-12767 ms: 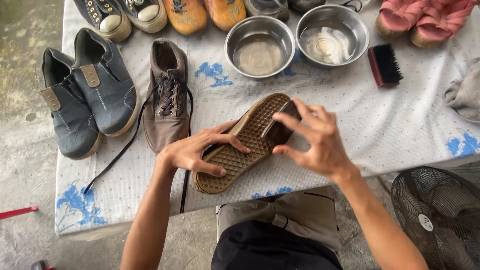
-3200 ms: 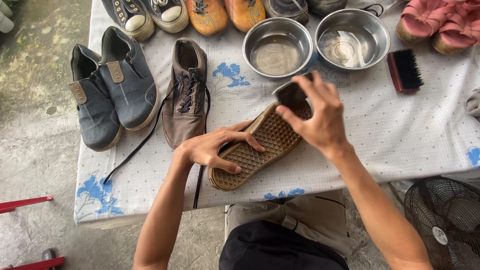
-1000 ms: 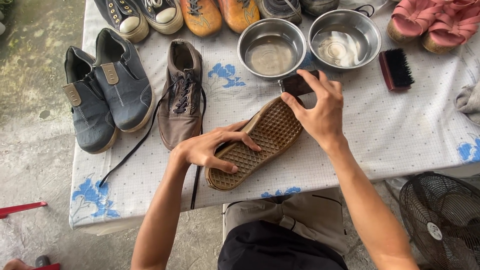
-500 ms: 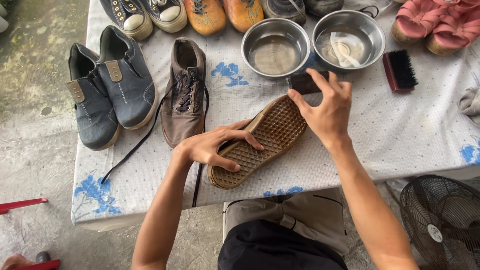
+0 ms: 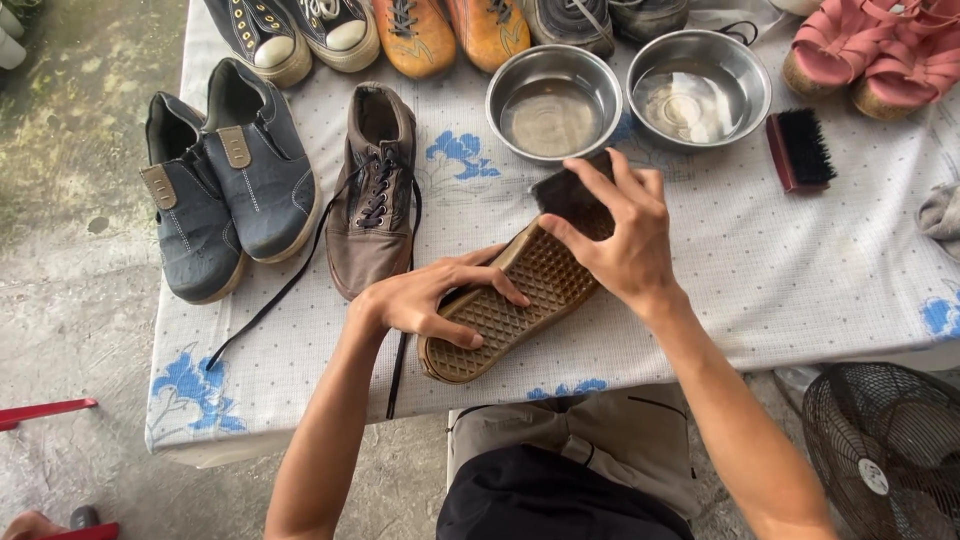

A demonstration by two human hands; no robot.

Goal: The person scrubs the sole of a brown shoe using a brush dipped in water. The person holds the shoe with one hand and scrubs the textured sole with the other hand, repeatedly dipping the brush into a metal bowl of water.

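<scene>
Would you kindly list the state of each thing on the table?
Shoe: sole up, held by left hand.
Brush: gripped by right hand, on the sole.
Brown shoe: upright, laces loose.
Left bowl: holds water.
Right bowl: water, cloth inside.

1. Two steel bowls [image 5: 553, 100] [image 5: 700, 88], upper middle of the frame.
2. Two brushes: one [image 5: 800, 150] lying at upper right, one [image 5: 570, 195] held.
3. Two blue shoes [image 5: 190, 215] [image 5: 258, 165] at left.
4. Two brown shoes: upright [image 5: 378, 195], sole-up [image 5: 510, 315].
5. Two pink sandals [image 5: 840, 50] [image 5: 915, 70].
6. One fan [image 5: 880, 450], lower right.
</scene>
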